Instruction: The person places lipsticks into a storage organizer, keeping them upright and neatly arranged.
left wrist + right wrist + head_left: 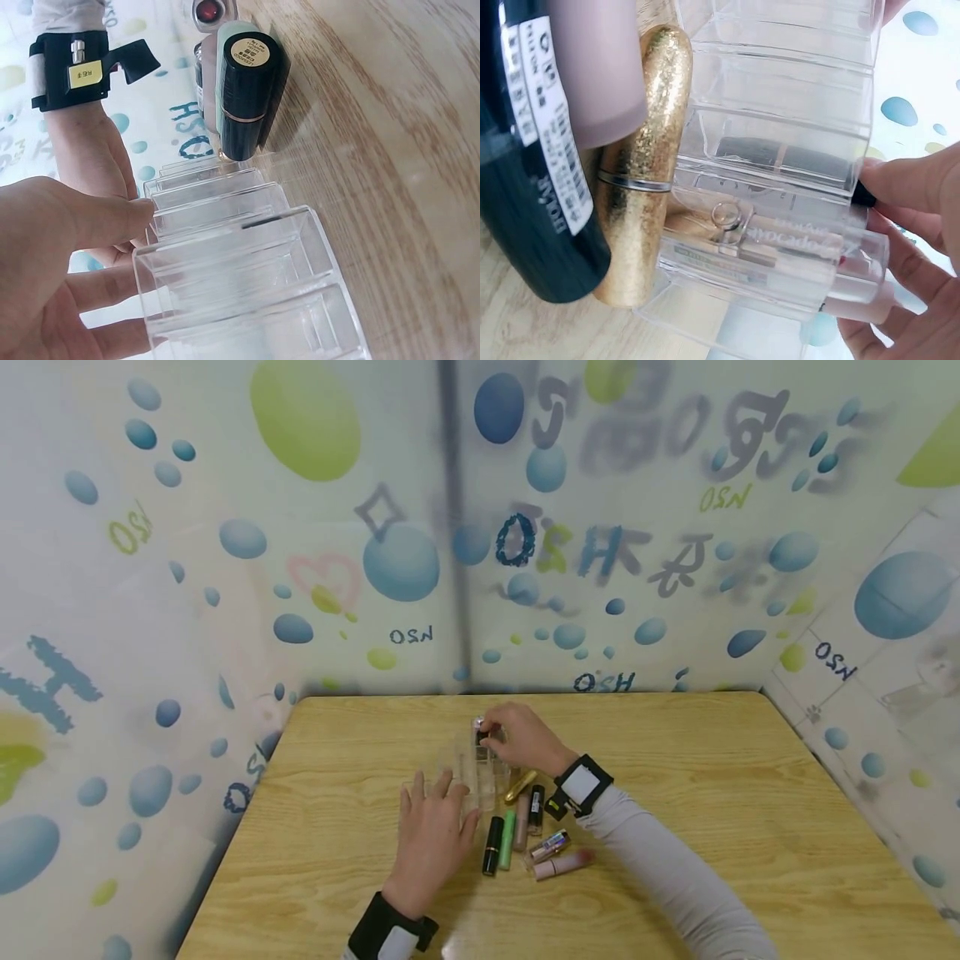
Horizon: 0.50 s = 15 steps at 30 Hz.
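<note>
A clear compartment organizer (467,770) lies on the table, its dividers plain in the left wrist view. My left hand (431,839) rests against it with fingers spread and nearly straight. At its far end, my right hand (525,739) pinches the end of a black lipstick tube (864,195) between thumb and finger. Through the clear walls, the rest of that tube shows inside a compartment. Beside it, a pale pink tube with a clear cap (855,295) sits in the organizer. A gold glittery tube (649,165) lies alongside, outside.
Right of my left hand lie a black lipstick (492,846), a green tube (507,839), a mauve tube (521,822) and a black labelled tube (536,810). Nearer me are a shiny silver tube (550,845) and a pink lip gloss (562,865). A patterned curtain (405,635) borders the table.
</note>
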Tool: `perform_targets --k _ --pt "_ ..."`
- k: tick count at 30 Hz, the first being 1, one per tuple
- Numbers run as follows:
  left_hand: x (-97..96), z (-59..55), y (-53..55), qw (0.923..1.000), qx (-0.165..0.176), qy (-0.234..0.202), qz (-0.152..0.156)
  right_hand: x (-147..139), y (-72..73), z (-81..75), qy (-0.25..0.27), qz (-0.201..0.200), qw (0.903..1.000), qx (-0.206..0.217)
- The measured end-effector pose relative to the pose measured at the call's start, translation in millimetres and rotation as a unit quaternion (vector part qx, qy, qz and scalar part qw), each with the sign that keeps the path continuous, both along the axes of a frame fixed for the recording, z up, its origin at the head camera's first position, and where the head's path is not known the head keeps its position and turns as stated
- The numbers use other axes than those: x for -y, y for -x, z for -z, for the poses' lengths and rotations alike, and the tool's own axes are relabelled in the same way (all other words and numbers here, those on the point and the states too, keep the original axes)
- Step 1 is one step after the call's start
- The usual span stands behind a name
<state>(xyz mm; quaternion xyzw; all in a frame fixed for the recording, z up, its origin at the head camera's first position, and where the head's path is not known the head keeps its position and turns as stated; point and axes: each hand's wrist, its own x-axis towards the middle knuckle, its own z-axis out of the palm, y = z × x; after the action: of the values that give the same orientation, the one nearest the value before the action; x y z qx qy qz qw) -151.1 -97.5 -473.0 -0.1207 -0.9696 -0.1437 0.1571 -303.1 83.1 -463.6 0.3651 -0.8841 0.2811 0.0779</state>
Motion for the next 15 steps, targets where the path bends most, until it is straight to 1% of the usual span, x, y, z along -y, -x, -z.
perform_targets --k 4,9,12,15 --pt "-0.9 -0.1 -0.2 1.0 0.0 0.0 0.0 -1.1 0.1 0.2 -0.001 0.003 1.0 0.008" --pt "-1.3 -1.0 -0.8 1.0 -0.003 0.002 0.0 -3.5 0.3 -0.1 -0.006 0.001 0.9995 0.031" --pt "-1.2 -1.3 -1.0 1.0 -0.004 0.003 0.0 -5.2 -0.6 -2.2 -0.009 0.002 0.999 0.044" --pt "-0.9 -1.7 -1.0 1.0 -0.003 0.002 0.0 -7.9 -2.1 -5.2 -0.015 0.012 0.9987 0.047"
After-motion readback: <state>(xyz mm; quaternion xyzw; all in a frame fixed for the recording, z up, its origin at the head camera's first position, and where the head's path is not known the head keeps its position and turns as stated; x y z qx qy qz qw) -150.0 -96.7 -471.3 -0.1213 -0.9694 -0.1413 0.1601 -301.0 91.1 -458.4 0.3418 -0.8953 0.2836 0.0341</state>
